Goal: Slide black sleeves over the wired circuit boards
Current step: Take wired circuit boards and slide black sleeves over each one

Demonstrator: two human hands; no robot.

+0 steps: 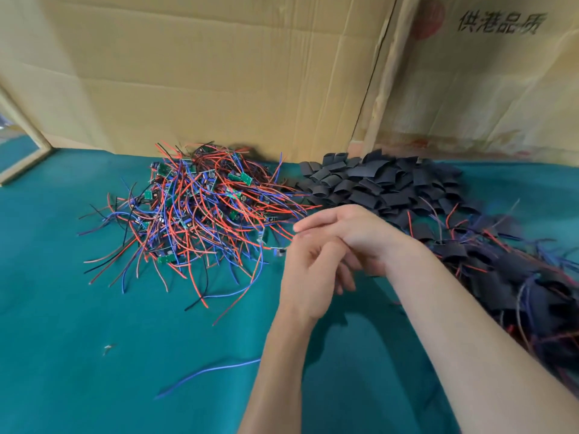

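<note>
Roughly midway: bare boards [194, 211] heaped centre, sleeved ones [507, 277] at right; left hand [308, 277] and right hand [354, 236] overlap, grips indiscernible.

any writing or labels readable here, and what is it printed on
"供港品质": dark printed characters on the creased brown cardboard sheet standing at the back right; the last character is a little blurred.
Round faded red mark left of those characters, on the same cardboard: too faint to read.
Small green circuit boards in the red and blue wire pile: any markings are too small to read.
</note>
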